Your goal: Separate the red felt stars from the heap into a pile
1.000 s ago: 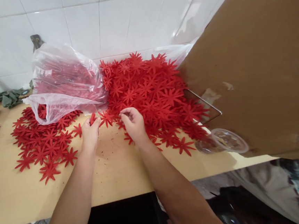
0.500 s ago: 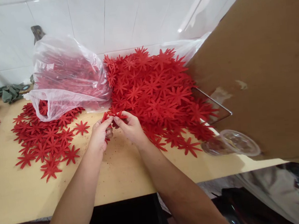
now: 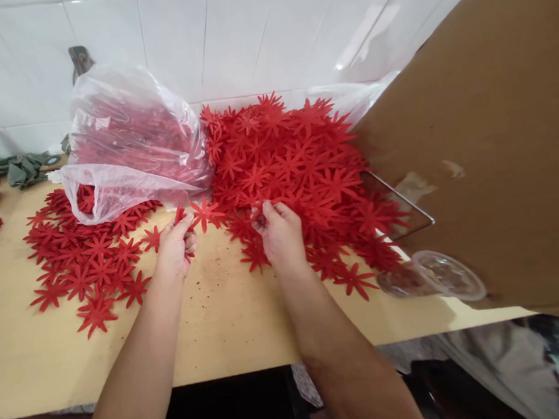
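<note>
My left hand (image 3: 173,245) is closed around red flower-shaped cutouts, whose petals stick out above and below the fingers. Just beyond its fingertips is a single red flower cutout (image 3: 205,215); I cannot tell whether the thumb touches it. My right hand (image 3: 282,232) is at the front of a big heap of red flower cutouts (image 3: 299,162), thumb and fingers pinched together. What they pinch, if anything, is lost against the red behind. A second, lower pile of flower cutouts (image 3: 92,258) spreads over the table to the left of my left hand.
A clear plastic bag (image 3: 131,138) full of red pieces stands against the tiled wall (image 3: 171,36). To the right are a large cardboard sheet (image 3: 489,139), a bent metal rod (image 3: 403,200) and a clear plastic tub (image 3: 449,276). Small red crumbs dot the table (image 3: 231,331).
My hands were together at a red cutout and have parted. The right hand has moved right to the big heap, while the left stays closed on cutouts, slightly to the left.
</note>
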Action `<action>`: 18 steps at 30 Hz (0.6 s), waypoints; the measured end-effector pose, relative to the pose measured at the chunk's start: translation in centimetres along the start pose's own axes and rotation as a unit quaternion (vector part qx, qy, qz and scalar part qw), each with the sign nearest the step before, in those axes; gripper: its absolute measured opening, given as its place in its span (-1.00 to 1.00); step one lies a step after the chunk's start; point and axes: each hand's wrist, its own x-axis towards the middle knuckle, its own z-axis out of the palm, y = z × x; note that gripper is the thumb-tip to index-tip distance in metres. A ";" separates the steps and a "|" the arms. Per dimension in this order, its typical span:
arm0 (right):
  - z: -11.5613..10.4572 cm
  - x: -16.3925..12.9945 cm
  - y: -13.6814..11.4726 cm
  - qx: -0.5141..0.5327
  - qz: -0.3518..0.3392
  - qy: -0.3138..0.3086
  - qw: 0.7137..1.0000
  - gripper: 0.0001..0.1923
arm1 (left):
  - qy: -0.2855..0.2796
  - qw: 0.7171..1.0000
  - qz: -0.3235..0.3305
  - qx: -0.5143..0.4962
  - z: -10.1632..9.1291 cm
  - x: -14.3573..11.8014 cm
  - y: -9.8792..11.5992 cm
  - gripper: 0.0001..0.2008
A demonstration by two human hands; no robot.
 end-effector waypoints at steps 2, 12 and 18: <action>0.0 0.0 0.3 -0.043 -0.042 -0.009 0.998 -0.79 | -0.001 1.000 -0.002 0.009 -0.1 0.1 -0.1 -0.74; 1.5 -2.5 0.7 -0.090 0.118 -0.284 0.947 -0.42 | -0.007 0.990 -0.007 0.141 0.7 0.1 -1.3 -0.83; 1.2 -2.3 0.5 -0.200 -0.038 -0.185 0.961 -0.64 | -0.009 0.986 0.001 0.168 0.7 0.2 -1.6 -0.77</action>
